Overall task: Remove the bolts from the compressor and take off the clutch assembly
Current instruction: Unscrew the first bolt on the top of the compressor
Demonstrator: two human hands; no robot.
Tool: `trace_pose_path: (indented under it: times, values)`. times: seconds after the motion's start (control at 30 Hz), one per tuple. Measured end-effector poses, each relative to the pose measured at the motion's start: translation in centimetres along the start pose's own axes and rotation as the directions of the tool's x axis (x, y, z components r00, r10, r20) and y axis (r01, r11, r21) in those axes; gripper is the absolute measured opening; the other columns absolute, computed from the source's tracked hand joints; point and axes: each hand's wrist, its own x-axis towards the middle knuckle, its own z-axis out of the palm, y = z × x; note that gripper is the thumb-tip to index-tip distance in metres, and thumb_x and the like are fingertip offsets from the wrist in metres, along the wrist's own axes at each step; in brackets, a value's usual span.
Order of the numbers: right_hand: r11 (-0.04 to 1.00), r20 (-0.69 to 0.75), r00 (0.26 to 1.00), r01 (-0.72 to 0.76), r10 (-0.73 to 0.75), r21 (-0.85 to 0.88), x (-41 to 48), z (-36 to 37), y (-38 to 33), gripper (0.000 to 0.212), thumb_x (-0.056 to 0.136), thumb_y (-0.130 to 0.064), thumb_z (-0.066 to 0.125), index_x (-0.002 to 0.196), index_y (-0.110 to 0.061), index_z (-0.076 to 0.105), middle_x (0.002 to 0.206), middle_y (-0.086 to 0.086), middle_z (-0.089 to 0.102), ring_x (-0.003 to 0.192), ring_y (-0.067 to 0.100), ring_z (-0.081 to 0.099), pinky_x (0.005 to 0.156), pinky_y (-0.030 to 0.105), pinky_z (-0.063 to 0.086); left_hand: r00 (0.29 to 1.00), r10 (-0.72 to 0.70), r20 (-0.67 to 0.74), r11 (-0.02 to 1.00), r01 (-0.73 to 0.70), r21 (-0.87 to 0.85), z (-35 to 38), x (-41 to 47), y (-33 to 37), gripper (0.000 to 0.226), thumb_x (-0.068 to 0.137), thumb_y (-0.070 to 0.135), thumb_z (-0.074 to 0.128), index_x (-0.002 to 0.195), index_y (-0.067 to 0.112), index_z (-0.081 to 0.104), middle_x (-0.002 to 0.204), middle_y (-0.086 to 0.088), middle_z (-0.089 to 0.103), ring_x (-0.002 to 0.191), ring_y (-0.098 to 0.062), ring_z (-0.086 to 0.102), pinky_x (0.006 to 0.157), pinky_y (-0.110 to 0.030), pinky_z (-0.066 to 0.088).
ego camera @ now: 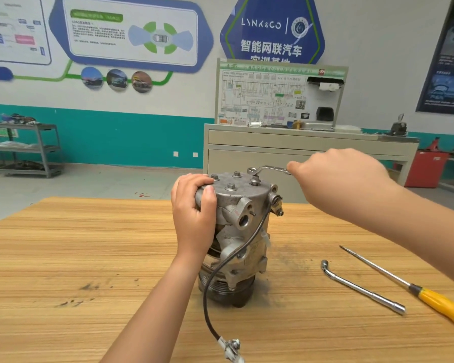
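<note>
Compressor [243, 197] standing upright, pulley end down, on the wooden table [89, 244]. Left hand [193, 213] curls round the upper housing edge. Right hand [344, 176] grasps the handle of a ring spanner [269, 169] seated on a top-plate bolt [254, 179]. An L-shaped socket wrench [359, 286] and a yellow-handled screwdriver [430, 297] lie to the right.

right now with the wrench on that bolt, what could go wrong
The compressor stands on its pulley end, steadied only by the left hand; a hard pull by the right hand on the wrench might tip it. The wrench's ring sits high on the raised bolt, so it could slip off. The loose cable may snag.
</note>
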Motion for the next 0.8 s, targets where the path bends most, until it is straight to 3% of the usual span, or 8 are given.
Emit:
trace_pose_path:
  times: [0.17,0.3,0.5,0.8]
  values:
    - [0.998,-0.009,0.998,0.058,-0.058,0.040,0.5,0.4,-1.0,0.040,0.086,0.000,0.041,0.115,-0.023,0.054,0.061,-0.004,0.037,0.046,0.014,0.032,0.037,0.024,0.024,1.000,0.012,-0.001,1.000,-0.012,-0.001,0.0,0.0,-0.2,0.033,0.080,0.038,0.036,0.090,0.017,0.060,0.096,0.021,0.054,0.104,-0.005,0.049,0.095,-0.022,0.038]
    - [0.999,-0.039,0.999,-0.018,0.020,0.051,-0.5,0.8,-0.3,0.042,0.090,-0.006,0.039,0.123,-0.030,0.048,0.060,-0.006,0.034,0.046,0.012,0.030,0.038,0.022,0.021,1.000,0.017,0.002,1.000,-0.017,0.003,-0.2,-0.1,-0.4,0.034,0.080,0.038,0.037,0.090,0.016,0.060,0.097,0.019,0.054,0.101,0.006,0.046,0.091,-0.013,0.035]
    - [0.996,-0.043,0.996,-0.078,0.079,0.031,-1.6,1.4,0.5,0.041,0.092,-0.008,0.035,0.126,-0.029,0.042,0.058,-0.005,0.036,0.045,0.011,0.031,0.037,0.022,0.019,1.000,0.010,0.005,1.000,-0.010,0.001,-0.1,-0.1,0.1,0.032,0.080,0.038,0.036,0.091,0.018,0.059,0.097,0.022,0.053,0.106,-0.012,0.049,0.097,-0.022,0.037]
    - [0.999,0.001,0.999,-0.046,0.046,0.017,-0.2,0.6,0.9,0.040,0.088,-0.006,0.036,0.116,-0.028,0.052,0.067,-0.004,0.037,0.049,0.012,0.031,0.040,0.021,0.023,1.000,0.002,0.012,1.000,-0.002,0.006,-0.1,-0.1,-0.1,0.032,0.080,0.039,0.036,0.091,0.019,0.059,0.098,0.022,0.053,0.106,-0.007,0.049,0.096,-0.019,0.036]
